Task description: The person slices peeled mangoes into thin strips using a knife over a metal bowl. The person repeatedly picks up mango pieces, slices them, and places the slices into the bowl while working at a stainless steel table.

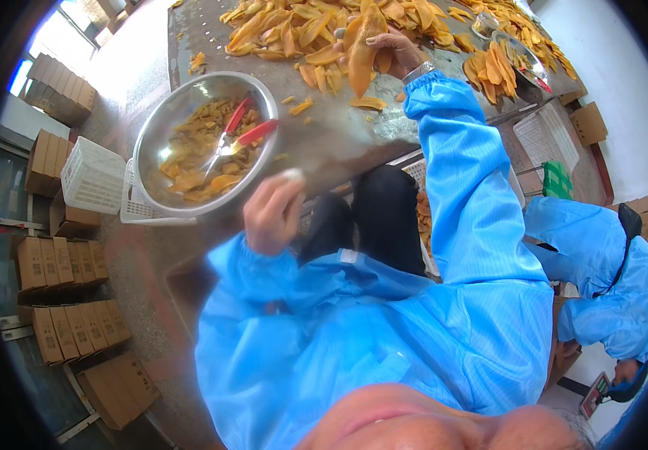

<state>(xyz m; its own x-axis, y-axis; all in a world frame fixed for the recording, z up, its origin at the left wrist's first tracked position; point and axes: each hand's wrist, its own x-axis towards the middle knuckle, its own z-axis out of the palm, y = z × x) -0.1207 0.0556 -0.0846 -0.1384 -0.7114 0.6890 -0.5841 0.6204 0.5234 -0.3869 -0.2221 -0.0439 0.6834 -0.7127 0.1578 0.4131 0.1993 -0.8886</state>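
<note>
My right hand [398, 53] is raised over the table and grips a large orange dried mango slice [364, 53], thumb in front and fingers behind. Part of another slice shows behind it. My left hand [273, 214], slightly blurred, is held before my lap with its fingers curled; a white patch covers one fingertip, and no slice shows in it. A steel bowl [152, 112] stands to the left, with small mango pieces [189, 135] inside. Red-handled scissors [225, 140] lie on the pieces, handles towards the bowl's right rim. Beyond my right hand spreads a mango slice heap [284, 28].
The metal table [324, 140] also bears a stack of slices [489, 73] and a second steel bowl [534, 64] on the right. White plastic crates [93, 174] and cardboard boxes [65, 264] stand at left. A co-worker in blue [588, 242] bends at right.
</note>
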